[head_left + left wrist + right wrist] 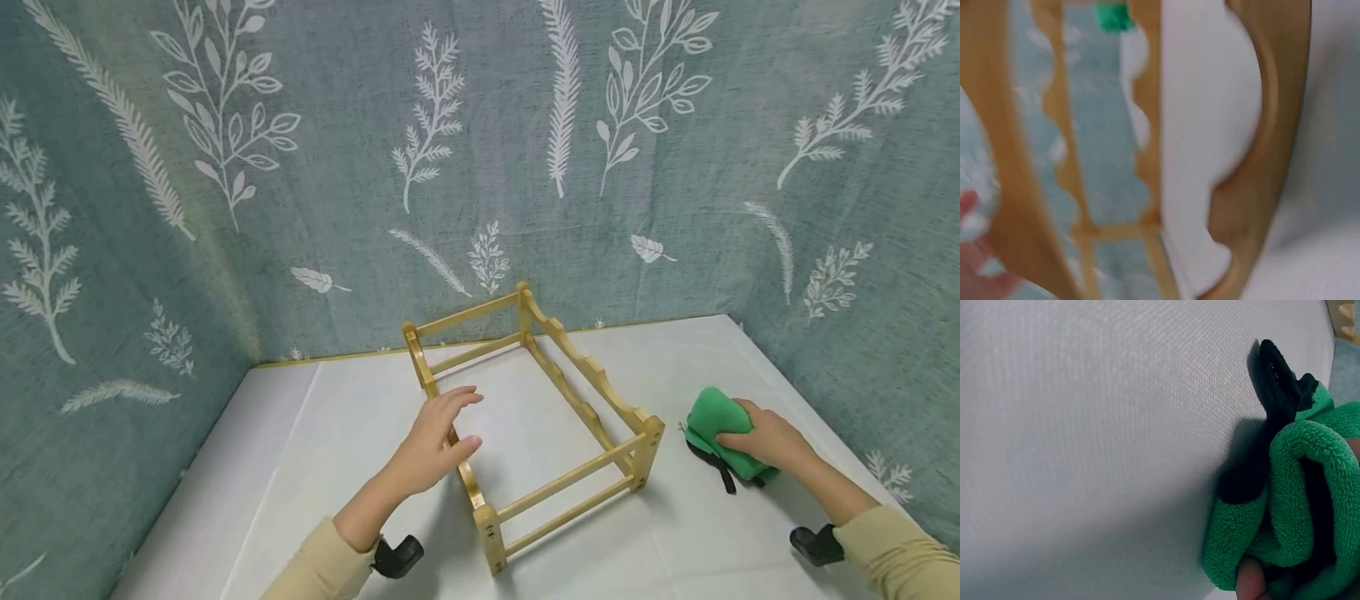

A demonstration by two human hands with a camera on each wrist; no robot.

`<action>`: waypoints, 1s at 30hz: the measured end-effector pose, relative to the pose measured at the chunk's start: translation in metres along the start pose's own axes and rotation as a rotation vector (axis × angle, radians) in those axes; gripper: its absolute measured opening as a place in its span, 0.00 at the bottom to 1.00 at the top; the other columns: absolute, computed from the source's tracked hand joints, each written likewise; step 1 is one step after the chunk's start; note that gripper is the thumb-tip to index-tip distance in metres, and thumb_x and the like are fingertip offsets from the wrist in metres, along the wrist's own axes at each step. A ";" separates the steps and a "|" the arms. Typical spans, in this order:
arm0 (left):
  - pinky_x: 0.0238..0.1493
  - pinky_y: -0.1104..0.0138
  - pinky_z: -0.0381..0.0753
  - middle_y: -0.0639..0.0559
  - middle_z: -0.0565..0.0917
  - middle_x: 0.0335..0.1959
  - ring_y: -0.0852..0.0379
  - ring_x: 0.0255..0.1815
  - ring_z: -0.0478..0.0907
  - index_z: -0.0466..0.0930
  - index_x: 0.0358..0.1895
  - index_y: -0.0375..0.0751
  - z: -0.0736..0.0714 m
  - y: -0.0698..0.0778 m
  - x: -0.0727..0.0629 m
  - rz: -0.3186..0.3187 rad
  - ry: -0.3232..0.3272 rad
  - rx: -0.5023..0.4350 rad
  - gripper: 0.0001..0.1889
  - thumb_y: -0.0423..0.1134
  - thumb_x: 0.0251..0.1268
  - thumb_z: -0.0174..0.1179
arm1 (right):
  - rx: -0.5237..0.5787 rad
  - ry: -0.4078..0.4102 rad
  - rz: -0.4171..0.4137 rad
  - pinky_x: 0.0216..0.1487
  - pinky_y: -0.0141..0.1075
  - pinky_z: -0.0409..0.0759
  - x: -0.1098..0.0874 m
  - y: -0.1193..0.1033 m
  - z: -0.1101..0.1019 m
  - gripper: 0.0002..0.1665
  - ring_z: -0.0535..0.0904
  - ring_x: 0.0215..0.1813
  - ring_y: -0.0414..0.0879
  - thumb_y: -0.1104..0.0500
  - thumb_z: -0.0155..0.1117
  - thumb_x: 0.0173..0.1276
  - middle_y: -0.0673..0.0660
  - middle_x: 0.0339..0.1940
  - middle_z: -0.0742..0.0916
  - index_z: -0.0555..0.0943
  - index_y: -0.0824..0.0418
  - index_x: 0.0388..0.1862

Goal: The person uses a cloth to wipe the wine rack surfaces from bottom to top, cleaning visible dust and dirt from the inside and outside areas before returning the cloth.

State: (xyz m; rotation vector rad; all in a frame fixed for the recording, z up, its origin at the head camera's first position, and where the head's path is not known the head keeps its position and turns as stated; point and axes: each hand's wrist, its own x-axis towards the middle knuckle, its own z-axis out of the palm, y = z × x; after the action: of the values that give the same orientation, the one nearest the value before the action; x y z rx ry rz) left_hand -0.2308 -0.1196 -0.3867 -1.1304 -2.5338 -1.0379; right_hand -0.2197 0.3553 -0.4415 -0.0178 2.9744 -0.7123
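A light wooden rack (pixel 573 477) with scalloped side rails stands on the white surface, between my two hands. My left hand (pixel 435 446) is at its left rail, fingers spread and thumb apart, with nothing in its grasp. Whether it touches the rail I cannot tell. In the left wrist view the rack's side (pixel 1235 225) fills much of the picture, blurred, and some fingertips show at the left edge. To the right of the rack, my right hand (pixel 776 437) grips a folded green fluffy cloth (pixel 1288 500) with black trim and a black loop; it rests on the surface.
The white-covered table (pixel 360 433) runs back to a grey-green fabric wall (pixel 337 208) with white leaf prints, which also encloses both sides. A black device sits at my left wrist (pixel 397 557) and another at my right wrist (pixel 817 546).
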 end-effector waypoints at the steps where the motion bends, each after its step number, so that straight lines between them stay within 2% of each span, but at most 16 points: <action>1: 0.60 0.41 0.55 0.43 0.63 0.66 0.42 0.66 0.58 0.64 0.64 0.42 -0.001 0.009 -0.005 -0.027 -0.022 0.034 0.33 0.63 0.65 0.44 | -0.001 0.002 0.001 0.35 0.55 0.74 0.000 0.000 0.000 0.47 0.73 0.44 0.72 0.46 0.62 0.60 0.83 0.48 0.72 0.58 0.82 0.60; 2: 0.61 0.36 0.48 0.43 0.60 0.68 0.40 0.68 0.54 0.61 0.66 0.43 -0.001 0.017 -0.011 -0.050 -0.043 0.064 0.37 0.66 0.62 0.45 | 0.000 0.005 -0.002 0.35 0.55 0.74 -0.001 0.001 0.000 0.47 0.74 0.43 0.72 0.46 0.62 0.60 0.83 0.48 0.73 0.58 0.82 0.60; 5: 0.60 0.32 0.38 0.43 0.54 0.71 0.36 0.70 0.47 0.57 0.68 0.45 0.002 0.038 -0.025 -0.150 -0.095 0.128 0.42 0.69 0.55 0.50 | 0.006 0.020 -0.014 0.33 0.53 0.75 -0.002 0.002 0.000 0.47 0.75 0.41 0.70 0.46 0.62 0.59 0.83 0.47 0.74 0.58 0.83 0.60; 10: 0.62 0.34 0.38 0.41 0.45 0.73 0.35 0.72 0.38 0.60 0.66 0.42 0.011 0.048 -0.040 -0.373 -0.081 0.106 0.44 0.66 0.50 0.58 | 0.015 0.022 -0.025 0.32 0.52 0.75 -0.002 0.001 0.000 0.46 0.76 0.40 0.69 0.48 0.62 0.60 0.82 0.45 0.74 0.58 0.83 0.59; 14: 0.62 0.35 0.44 0.40 0.39 0.74 0.33 0.71 0.38 0.60 0.65 0.38 0.013 0.047 -0.045 -0.460 -0.075 0.053 0.45 0.65 0.49 0.60 | 0.011 0.012 -0.017 0.34 0.54 0.75 -0.001 -0.001 0.000 0.46 0.75 0.41 0.70 0.48 0.62 0.61 0.83 0.46 0.74 0.57 0.83 0.60; 18: 0.60 0.34 0.49 0.40 0.38 0.73 0.31 0.70 0.42 0.59 0.65 0.39 0.013 0.047 -0.044 -0.484 -0.099 0.018 0.44 0.65 0.50 0.59 | 0.005 0.005 -0.012 0.34 0.54 0.75 -0.001 -0.001 0.000 0.46 0.75 0.42 0.70 0.48 0.61 0.61 0.83 0.46 0.74 0.57 0.83 0.60; 22: 0.57 0.34 0.55 0.38 0.38 0.73 0.31 0.69 0.47 0.61 0.65 0.39 0.008 0.043 -0.040 -0.478 -0.133 0.019 0.44 0.65 0.51 0.59 | -0.004 -0.002 -0.005 0.34 0.54 0.75 -0.001 0.000 0.000 0.46 0.74 0.42 0.71 0.47 0.61 0.61 0.83 0.47 0.73 0.57 0.82 0.60; 25: 0.55 0.34 0.58 0.37 0.39 0.73 0.29 0.67 0.51 0.61 0.65 0.39 0.001 0.035 -0.036 -0.452 -0.172 0.023 0.42 0.64 0.52 0.59 | -0.005 -0.007 0.000 0.34 0.53 0.75 0.000 0.000 -0.001 0.46 0.74 0.43 0.71 0.47 0.61 0.61 0.83 0.47 0.73 0.57 0.82 0.60; 30: 0.57 0.34 0.55 0.38 0.36 0.73 0.28 0.67 0.50 0.59 0.66 0.42 -0.012 0.015 -0.027 -0.406 -0.266 0.016 0.40 0.62 0.55 0.58 | -0.033 0.012 -0.009 0.34 0.54 0.74 0.001 0.000 0.001 0.46 0.75 0.40 0.70 0.46 0.62 0.59 0.82 0.45 0.75 0.59 0.81 0.60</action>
State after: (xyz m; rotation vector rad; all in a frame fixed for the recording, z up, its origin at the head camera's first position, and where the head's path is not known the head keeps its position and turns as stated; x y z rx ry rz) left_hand -0.2030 -0.1362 -0.3810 -0.8125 -3.0666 -1.0018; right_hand -0.2208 0.3551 -0.4427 -0.0289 2.9988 -0.6668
